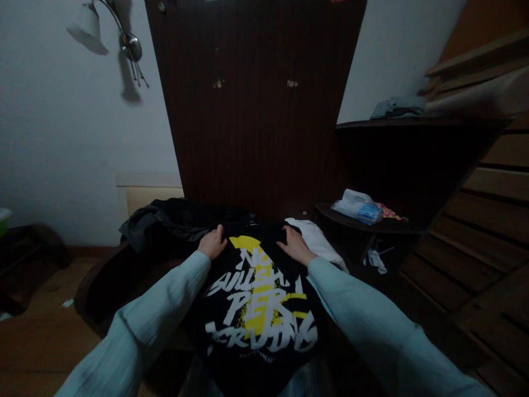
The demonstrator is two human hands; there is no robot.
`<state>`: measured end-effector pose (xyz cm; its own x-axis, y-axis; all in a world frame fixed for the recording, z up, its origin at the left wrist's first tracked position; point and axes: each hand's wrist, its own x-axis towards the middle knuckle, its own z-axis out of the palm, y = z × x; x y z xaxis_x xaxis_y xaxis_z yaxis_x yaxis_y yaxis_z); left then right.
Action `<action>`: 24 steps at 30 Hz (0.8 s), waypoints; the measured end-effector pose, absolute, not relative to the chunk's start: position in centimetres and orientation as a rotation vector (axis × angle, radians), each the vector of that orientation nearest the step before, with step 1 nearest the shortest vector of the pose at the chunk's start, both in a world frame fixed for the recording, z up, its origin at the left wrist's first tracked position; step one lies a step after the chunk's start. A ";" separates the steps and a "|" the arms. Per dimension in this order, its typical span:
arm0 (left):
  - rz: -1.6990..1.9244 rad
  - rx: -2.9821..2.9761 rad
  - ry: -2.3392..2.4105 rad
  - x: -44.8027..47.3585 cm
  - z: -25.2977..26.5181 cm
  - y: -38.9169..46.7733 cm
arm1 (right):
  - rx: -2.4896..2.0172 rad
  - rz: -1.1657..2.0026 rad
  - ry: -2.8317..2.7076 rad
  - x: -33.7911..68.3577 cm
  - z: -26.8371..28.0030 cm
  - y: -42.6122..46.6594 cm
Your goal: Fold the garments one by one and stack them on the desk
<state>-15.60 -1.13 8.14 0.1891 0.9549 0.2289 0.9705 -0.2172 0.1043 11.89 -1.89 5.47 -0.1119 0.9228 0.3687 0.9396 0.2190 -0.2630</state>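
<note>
Nearest you, the black T-shirt (264, 303) narrows toward its lower end, its white-and-yellow print facing up; it lies between your arms, in from the left edge of the dark curved furniture (87, 289), though the dimness hides whether the furniture bears it. Expect it to be light, limp and hardly breakable: thin cloth that sags and creases between holds, with little stiffness. Farther up, your left hand (212, 243) pinches one upper corner between thumb and curled fingers, and your right hand (295, 245) holds the opposite corner, thumb a little apart, fingertips partly hidden. Those shoulder corners, level on either side of the collar, look the best holds for keeping it flat. Beyond, dark clothes (155, 223) lie toward the far left corner, white cloth (320, 240) at the far right, before a tall dark panel (256, 121).
</note>
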 end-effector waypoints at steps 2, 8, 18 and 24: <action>-0.359 -2.289 -1.881 -14.4 8.2 0.0 | -1.783 -0.199 -2.043 10.8 6.1 -0.3; -0.417 -2.178 -1.792 -13.0 4.0 1.4 | -1.922 -0.323 -1.953 7.8 3.3 1.7; -0.688 -2.192 -1.676 -13.3 2.1 0.9 | -1.710 -0.332 -1.981 7.8 0.9 1.5; -0.498 -2.247 -1.915 -12.9 2.7 0.1 | -1.821 -0.261 -2.033 7.5 1.8 0.7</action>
<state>-12.92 0.15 2.75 0.1313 0.9304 0.3422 0.9792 -0.1756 0.1016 7.46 0.69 1.82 -0.0733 0.9090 0.4103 0.9832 0.1349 -0.1232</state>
